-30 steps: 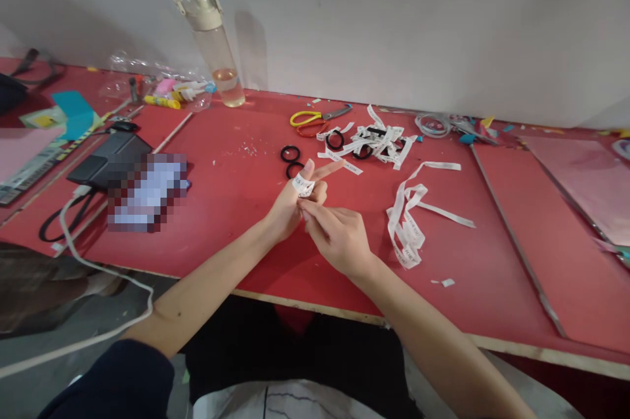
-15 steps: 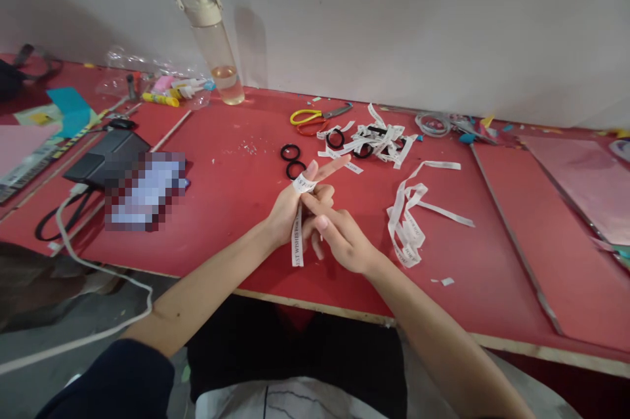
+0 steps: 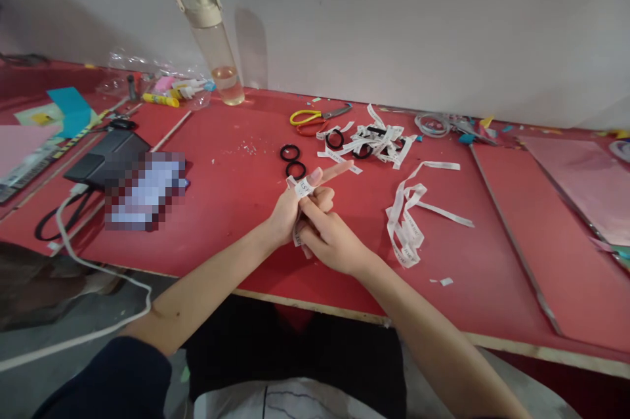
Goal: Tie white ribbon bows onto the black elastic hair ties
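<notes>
A white ribbon [image 3: 304, 188] printed with dark letters is looped round the thumb of my left hand [image 3: 285, 214]. That hand's index finger points out to the right, while its other visible fingers curl in around the ribbon. Pressed against it from below, my right hand [image 3: 339, 243] is closed, with its fingertips on the ribbon just under the thumb. The ribbon's tail hangs between the two hands, partly hidden by my right fingers. Just beyond my left thumb lie two black rings [image 3: 296, 170], touching or nearly so.
Behind the hands are yellow-handled pliers [image 3: 308, 117] and a pile of printed ribbon pieces [image 3: 381, 140] with black rings. Longer ribbons [image 3: 408, 222] lie to the right, near a raised red board [image 3: 536, 228]. A bottle [image 3: 216, 44], black adapter [image 3: 105, 153] and blurred phone-like object [image 3: 147, 192] are left.
My right hand's fingers have closed in at the ribbon, and its hanging tail has been drawn up and bunched between the hands. A loose ribbon fold now shows left of my left thumb.
</notes>
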Demonstrator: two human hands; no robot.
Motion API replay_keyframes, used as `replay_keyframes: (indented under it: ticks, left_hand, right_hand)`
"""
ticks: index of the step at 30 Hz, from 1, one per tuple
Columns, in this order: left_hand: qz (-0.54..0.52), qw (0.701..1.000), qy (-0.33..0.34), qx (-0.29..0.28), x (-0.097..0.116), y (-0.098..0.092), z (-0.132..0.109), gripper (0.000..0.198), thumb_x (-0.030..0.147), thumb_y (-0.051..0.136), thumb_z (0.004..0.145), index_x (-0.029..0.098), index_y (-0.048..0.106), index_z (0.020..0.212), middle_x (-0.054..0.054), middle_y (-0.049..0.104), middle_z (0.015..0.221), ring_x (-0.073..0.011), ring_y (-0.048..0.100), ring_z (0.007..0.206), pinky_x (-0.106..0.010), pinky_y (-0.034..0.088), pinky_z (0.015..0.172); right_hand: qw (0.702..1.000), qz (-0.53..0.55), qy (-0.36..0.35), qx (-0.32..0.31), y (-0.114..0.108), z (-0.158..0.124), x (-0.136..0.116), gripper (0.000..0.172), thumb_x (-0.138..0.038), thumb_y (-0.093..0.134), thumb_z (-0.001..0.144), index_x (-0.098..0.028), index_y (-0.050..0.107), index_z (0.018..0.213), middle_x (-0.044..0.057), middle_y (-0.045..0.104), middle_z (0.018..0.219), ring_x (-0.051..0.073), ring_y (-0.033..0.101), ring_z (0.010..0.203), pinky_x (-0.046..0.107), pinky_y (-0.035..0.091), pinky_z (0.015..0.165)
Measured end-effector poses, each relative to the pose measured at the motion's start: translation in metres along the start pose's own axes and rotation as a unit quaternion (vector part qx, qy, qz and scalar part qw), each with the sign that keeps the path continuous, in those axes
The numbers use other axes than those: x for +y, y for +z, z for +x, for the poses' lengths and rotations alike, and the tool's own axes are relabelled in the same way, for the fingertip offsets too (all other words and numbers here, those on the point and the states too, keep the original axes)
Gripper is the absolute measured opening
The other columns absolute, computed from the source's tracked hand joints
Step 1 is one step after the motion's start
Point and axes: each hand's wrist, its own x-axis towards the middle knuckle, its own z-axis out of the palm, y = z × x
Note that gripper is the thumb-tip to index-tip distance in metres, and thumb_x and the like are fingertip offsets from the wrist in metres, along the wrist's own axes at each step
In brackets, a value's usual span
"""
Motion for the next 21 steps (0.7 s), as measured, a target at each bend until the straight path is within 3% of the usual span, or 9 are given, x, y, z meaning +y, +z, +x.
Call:
replay_keyframes:
  ticks: [3,7,11,13,15,18,21]
  left_hand:
    - [0.024,1.0,0.01,-0.003,0.002,0.002,-0.001,0.062,0.052,0.052,0.095,0.017,0.049,0.147,0.009,0.027,0.051,-0.0086,0.018,0.044,-0.02,0.02,0.041]
    - [0.098,0.993,0.053,0.023,0.009,-0.001,0.0,0.064,0.057,0.057,0.091,0.015,0.057,0.14,0.009,0.025,0.051,-0.0081,0.019,0.045,-0.021,0.021,0.044]
    - [0.235,0.963,0.12,0.06,0.013,-0.012,0.002,0.061,0.057,0.06,0.089,0.012,0.066,0.129,0.01,0.022,0.051,-0.0074,0.016,0.047,-0.022,0.018,0.046]
    - [0.345,0.929,0.115,0.064,0.013,-0.017,0.001,0.052,0.048,0.059,0.09,0.014,0.068,0.128,0.008,0.035,0.05,-0.0077,0.023,0.047,-0.021,0.024,0.047]
    - [0.459,0.88,0.111,0.055,0.013,-0.021,0.001,0.046,0.038,0.058,0.089,0.016,0.068,0.128,0.005,0.049,0.054,-0.0087,0.033,0.049,-0.021,0.031,0.051]
    - [0.597,0.794,0.112,0.037,0.012,-0.026,0.0,0.053,0.026,0.055,0.081,0.021,0.065,0.133,0.004,0.061,0.061,-0.0104,0.044,0.056,-0.02,0.036,0.057]
    - [0.692,0.715,0.096,0.038,0.013,-0.026,-0.001,0.063,0.022,0.053,0.075,0.023,0.061,0.137,0.002,0.066,0.064,-0.0124,0.048,0.057,-0.021,0.036,0.058]
  right_hand:
    - [0.998,-0.004,-0.056,0.031,0.0,-0.003,0.0,0.049,-0.009,0.042,0.089,-0.015,0.044,0.138,-0.005,0.066,0.063,0.008,0.059,0.054,0.017,0.048,0.057]
    - [0.97,-0.009,-0.142,0.196,-0.005,-0.011,-0.003,0.035,-0.01,0.041,0.094,-0.019,0.06,0.123,-0.008,0.061,0.057,0.006,0.056,0.048,0.016,0.048,0.057]
    - [0.931,-0.062,-0.147,0.327,-0.013,-0.011,-0.009,0.025,-0.01,0.046,0.096,-0.019,0.065,0.109,-0.005,0.063,0.062,0.005,0.054,0.047,0.017,0.047,0.053]
    - [0.91,-0.111,-0.167,0.363,-0.016,-0.008,-0.011,0.02,-0.012,0.053,0.095,-0.02,0.065,0.108,-0.003,0.066,0.069,0.006,0.056,0.051,0.018,0.048,0.054]
    - [0.898,-0.158,-0.195,0.36,-0.017,-0.005,-0.01,0.018,-0.014,0.058,0.093,-0.02,0.065,0.108,-0.002,0.065,0.07,0.007,0.056,0.054,0.02,0.048,0.056]
    - [0.901,-0.208,-0.202,0.322,-0.018,-0.002,-0.007,0.015,-0.02,0.063,0.093,-0.019,0.068,0.107,0.0,0.065,0.07,0.01,0.057,0.058,0.023,0.048,0.06]
    - [0.913,-0.231,-0.161,0.296,-0.017,-0.001,-0.003,0.014,-0.029,0.063,0.094,-0.019,0.071,0.099,0.001,0.065,0.066,0.012,0.057,0.059,0.026,0.048,0.064]
